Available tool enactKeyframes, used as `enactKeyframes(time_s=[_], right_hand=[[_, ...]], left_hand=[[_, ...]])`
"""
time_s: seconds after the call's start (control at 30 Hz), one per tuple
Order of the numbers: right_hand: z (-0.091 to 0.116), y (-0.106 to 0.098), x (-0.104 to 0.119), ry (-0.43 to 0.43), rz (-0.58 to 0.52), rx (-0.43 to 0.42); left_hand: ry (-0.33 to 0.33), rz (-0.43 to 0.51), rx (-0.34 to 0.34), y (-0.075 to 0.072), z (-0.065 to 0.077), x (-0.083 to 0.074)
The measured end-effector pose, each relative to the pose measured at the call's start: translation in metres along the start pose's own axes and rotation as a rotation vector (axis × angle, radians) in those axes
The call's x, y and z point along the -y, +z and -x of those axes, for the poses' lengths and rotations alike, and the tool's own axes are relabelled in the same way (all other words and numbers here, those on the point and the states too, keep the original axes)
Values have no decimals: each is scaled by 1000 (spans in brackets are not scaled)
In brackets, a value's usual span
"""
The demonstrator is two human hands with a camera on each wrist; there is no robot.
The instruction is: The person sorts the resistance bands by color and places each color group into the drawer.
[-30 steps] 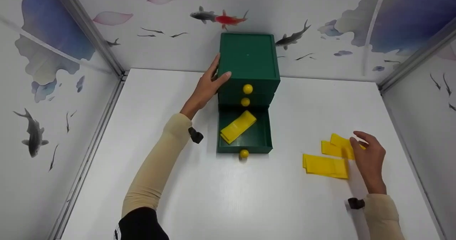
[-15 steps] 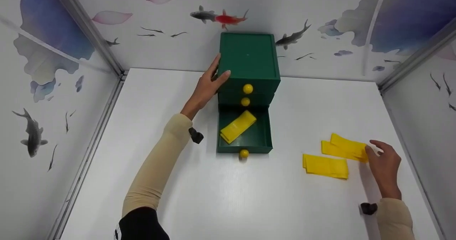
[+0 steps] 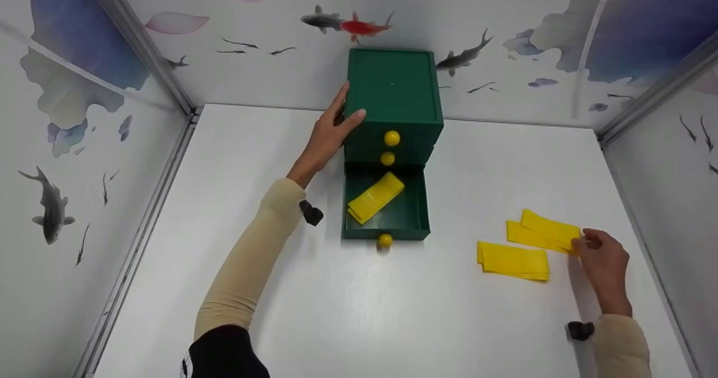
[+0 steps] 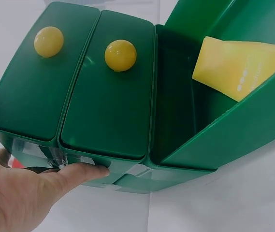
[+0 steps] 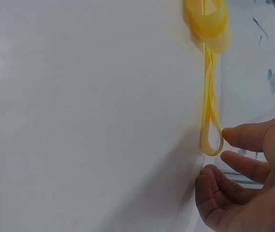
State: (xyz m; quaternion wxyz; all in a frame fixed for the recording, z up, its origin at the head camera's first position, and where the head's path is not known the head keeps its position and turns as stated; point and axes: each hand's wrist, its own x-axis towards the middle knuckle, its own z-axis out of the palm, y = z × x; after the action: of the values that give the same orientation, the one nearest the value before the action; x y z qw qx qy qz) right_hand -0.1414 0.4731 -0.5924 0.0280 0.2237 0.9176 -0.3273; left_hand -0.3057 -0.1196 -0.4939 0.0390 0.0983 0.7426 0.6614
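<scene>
My left hand rests on the left side of a green drawer cabinet, its thumb along the top front edge. Below two closed drawers, the bottom drawer is pulled out. Inside it lies a folded yellow resistance band, printed with dots and text in the left wrist view. At the right, my right hand has its thumb and fingertips at the near end of another folded yellow band. In the right wrist view the thumb meets the looped end of this band, while the other fingers bend loosely below.
One more folded yellow band lies just in front of the one at my right hand. Yellow ball knobs stick out from the drawers. The white table is bounded by printed panels at the back and sides.
My right hand has moved right, off the top of the rear band to its right end, and its fingers have drawn in slightly. The left hand stays on the cabinet.
</scene>
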Motion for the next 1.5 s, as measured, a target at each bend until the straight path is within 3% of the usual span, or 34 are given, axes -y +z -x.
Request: enactKeyframes(time_s=[0.3, 0.6, 0.8, 0.93, 1.27, 1.5], right_hand=[[-1, -2, 12, 84, 9, 136], [0, 2, 17, 77, -45, 192], [-2, 5, 16, 58, -17, 146], [-3, 9, 17, -5, 23, 88], [2, 8, 27, -24, -30, 104], [9, 9, 47, -197, -36, 34]], left_hand=[[6, 45, -3, 1, 0, 2], [0, 40, -1, 3, -1, 2], [-6, 34, 1, 3, -1, 3], [11, 42, 3, 3, 0, 4], [4, 47, 2, 3, 1, 3], [-1, 53, 2, 2, 1, 2]])
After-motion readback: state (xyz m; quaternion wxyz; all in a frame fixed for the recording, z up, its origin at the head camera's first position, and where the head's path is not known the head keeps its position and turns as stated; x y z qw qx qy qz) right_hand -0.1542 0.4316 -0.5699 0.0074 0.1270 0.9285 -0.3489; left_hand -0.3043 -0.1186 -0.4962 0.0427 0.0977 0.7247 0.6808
